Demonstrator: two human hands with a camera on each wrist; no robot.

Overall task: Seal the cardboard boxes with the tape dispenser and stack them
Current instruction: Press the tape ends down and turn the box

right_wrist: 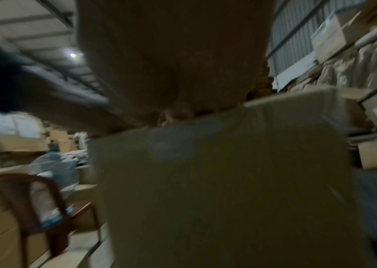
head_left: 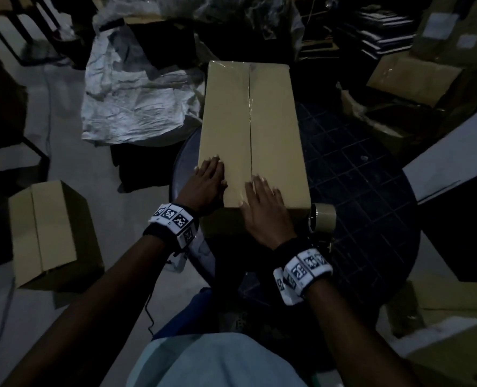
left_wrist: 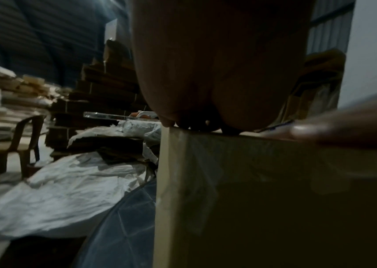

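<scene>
Left hand (head_left: 208,182) and right hand (head_left: 262,206): flat, fingers straight, pressed on near end of taped cardboard box (head_left: 248,113), frame centre. Tape dispenser (head_left: 321,219) just right of box.

Head downward; wrists close behind hands (head_left: 240,191)

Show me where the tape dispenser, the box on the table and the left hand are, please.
tape dispenser (head_left: 322,217): head view, on the tape roll.
cardboard box (head_left: 226,113): head view, on the left top flap.
left hand (head_left: 207,181): head view, on the back of the hand.
</scene>
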